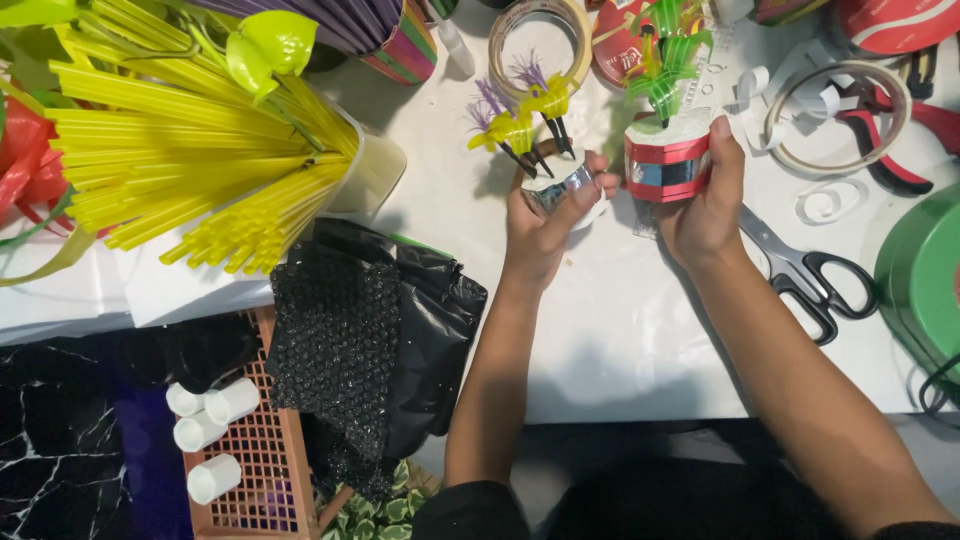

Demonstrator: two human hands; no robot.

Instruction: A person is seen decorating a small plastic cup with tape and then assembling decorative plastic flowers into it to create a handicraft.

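Observation:
My left hand (548, 215) grips a small silver-wrapped pot (556, 186) that carries yellow and purple paper flowers (520, 118) on dark stems. In my right hand (706, 200) is a second small pot (668, 160), wrapped in red and silver ribbon, with green paper leaves (664, 60) rising from its white top. Both pots are upright, side by side and a little apart, over the white table (620, 330).
Black-handled scissors (805, 272) lie just right of my right wrist. Tape rolls (838, 118), red pliers (900, 140) and a green roll (925, 275) sit at the right. A cup of yellow straws (200, 170), black bubble wrap (345, 340) and a basket (262, 450) with white tubes lie left.

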